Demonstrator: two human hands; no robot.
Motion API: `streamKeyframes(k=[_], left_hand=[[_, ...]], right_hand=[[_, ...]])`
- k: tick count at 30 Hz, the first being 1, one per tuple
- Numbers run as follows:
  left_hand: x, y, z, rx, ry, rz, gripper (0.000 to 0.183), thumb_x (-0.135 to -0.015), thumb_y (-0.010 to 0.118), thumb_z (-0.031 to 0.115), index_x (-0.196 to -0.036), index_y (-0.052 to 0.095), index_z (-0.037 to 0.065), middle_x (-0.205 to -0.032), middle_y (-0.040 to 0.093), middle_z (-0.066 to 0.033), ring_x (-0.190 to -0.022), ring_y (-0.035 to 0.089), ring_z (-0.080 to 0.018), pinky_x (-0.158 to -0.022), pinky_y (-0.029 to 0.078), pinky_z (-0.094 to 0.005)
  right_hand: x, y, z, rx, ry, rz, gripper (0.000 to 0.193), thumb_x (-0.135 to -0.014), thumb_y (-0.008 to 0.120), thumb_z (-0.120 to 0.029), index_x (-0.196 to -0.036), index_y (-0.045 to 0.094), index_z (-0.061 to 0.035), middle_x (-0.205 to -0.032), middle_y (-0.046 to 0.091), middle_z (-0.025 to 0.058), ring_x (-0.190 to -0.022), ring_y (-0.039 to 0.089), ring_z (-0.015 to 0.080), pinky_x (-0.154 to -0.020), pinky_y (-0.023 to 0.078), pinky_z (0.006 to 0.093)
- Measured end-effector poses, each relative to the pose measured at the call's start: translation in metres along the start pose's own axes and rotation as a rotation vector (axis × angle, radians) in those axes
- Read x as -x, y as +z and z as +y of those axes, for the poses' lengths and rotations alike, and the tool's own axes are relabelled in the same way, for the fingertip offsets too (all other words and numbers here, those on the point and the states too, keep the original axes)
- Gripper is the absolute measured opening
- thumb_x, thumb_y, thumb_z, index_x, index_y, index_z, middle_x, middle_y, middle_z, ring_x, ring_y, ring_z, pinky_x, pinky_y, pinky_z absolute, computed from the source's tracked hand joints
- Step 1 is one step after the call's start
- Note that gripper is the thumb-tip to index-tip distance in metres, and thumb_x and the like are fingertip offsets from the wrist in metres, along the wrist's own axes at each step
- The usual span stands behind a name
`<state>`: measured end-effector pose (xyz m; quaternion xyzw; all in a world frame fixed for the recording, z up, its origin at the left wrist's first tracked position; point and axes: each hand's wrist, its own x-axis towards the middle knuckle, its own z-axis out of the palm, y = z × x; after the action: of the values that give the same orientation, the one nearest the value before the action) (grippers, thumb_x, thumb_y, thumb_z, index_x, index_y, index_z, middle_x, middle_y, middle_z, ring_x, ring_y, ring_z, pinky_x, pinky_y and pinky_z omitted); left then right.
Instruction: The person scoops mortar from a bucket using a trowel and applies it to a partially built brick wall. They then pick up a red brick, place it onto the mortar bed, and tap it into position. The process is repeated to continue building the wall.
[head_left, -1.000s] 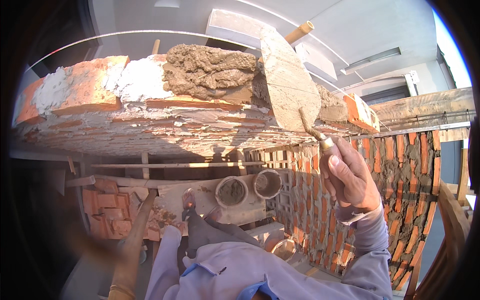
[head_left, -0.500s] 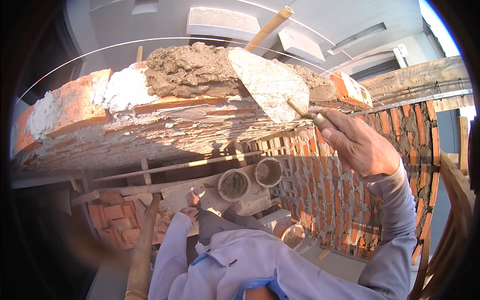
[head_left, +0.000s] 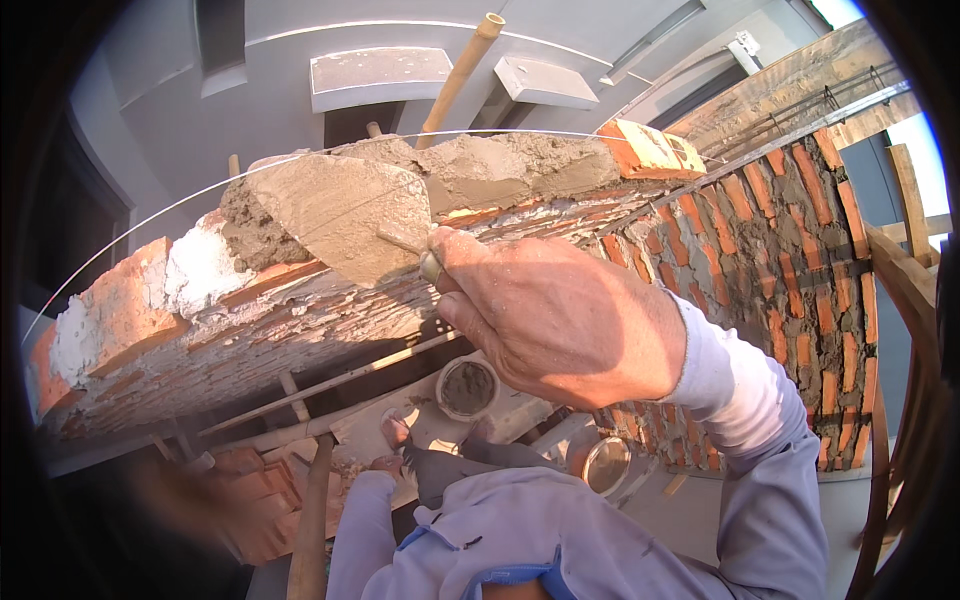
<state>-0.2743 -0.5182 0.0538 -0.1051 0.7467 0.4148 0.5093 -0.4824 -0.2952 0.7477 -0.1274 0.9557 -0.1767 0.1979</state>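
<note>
My right hand (head_left: 570, 320) is closed round the handle of a masonry trowel (head_left: 340, 215). The trowel's broad, mortar-smeared blade lies over the bed of wet mortar (head_left: 520, 168) on top of the brick wall (head_left: 330, 310). Rough mortar bulges out past the blade's left edge. To the left, along the wall top, sit a laid brick (head_left: 130, 290) and pale dried mortar. A single orange brick (head_left: 640, 150) stands at the right end of the mortar bed. My left hand (head_left: 386, 465) hangs low by my leg, small and partly hidden, its fingers unclear.
A taut string line (head_left: 130, 225) runs along the wall top. Below are a mortar bucket (head_left: 467, 388), another bucket (head_left: 606, 465), stacked bricks (head_left: 265, 490) and a bamboo pole (head_left: 312, 520). On the right rises a second brick wall (head_left: 770, 270), with timber (head_left: 905, 270) beside it.
My right hand has moved left with the trowel, along the wall top. The mortar behind it now looks flatter and more spread toward the right-end brick. The view has shifted too.
</note>
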Motion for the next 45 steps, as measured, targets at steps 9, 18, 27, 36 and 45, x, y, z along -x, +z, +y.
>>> streamKeyframes(k=[9,18,27,36,45], left_hand=[[-0.005,0.015,0.013,0.053,0.053,-0.083,0.038,-0.085,0.071,0.039,-0.104,0.075,0.006,-0.101,0.074,-0.0097,-0.096,0.068,-0.0205,-0.089,0.052,-0.0345],[0.003,-0.031,0.042,-0.079,0.011,-0.030,0.042,-0.085,0.069,0.042,-0.105,0.074,0.005,-0.096,0.073,-0.0114,-0.089,0.068,-0.0217,-0.084,0.052,-0.0347],[0.012,-0.014,0.001,-0.033,0.049,0.013,0.033,-0.089,0.066,0.039,-0.095,0.073,0.007,-0.075,0.067,-0.0023,-0.064,0.059,-0.0136,-0.060,0.048,-0.0316],[0.058,-0.019,-0.021,0.038,0.006,0.132,0.030,-0.090,0.067,0.033,-0.105,0.073,0.008,-0.092,0.071,-0.0066,-0.083,0.064,-0.0146,-0.077,0.050,-0.0312],[0.027,-0.011,-0.003,-0.030,0.073,0.028,0.036,-0.087,0.069,0.037,-0.106,0.072,0.006,-0.095,0.073,-0.0096,-0.090,0.067,-0.0202,-0.086,0.051,-0.0340]], right_hand=[[0.039,0.003,0.054,0.012,0.328,0.055,0.030,-0.102,0.045,-0.024,-0.119,0.049,-0.0003,-0.081,0.059,0.0240,-0.079,0.057,0.0475,-0.069,0.042,0.0522],[0.081,0.006,0.120,0.147,0.383,0.202,0.038,-0.105,0.040,-0.034,-0.119,0.050,0.0003,-0.081,0.053,0.0181,-0.075,0.052,0.0382,-0.072,0.041,0.0451],[0.007,0.166,0.085,-0.043,0.003,0.377,0.030,-0.095,0.058,-0.021,-0.118,0.051,-0.0020,-0.091,0.057,0.0152,-0.071,0.059,0.0361,-0.061,0.048,0.0439],[0.008,0.179,0.177,-0.060,0.152,0.561,0.032,-0.094,0.059,-0.018,-0.122,0.053,-0.0020,-0.095,0.064,0.0200,-0.085,0.063,0.0408,-0.068,0.051,0.0452],[0.160,0.068,0.164,0.458,0.268,0.701,0.040,-0.089,0.064,-0.005,-0.128,0.055,0.0018,-0.112,0.065,0.0180,-0.100,0.065,0.0336,-0.086,0.051,0.0427]])
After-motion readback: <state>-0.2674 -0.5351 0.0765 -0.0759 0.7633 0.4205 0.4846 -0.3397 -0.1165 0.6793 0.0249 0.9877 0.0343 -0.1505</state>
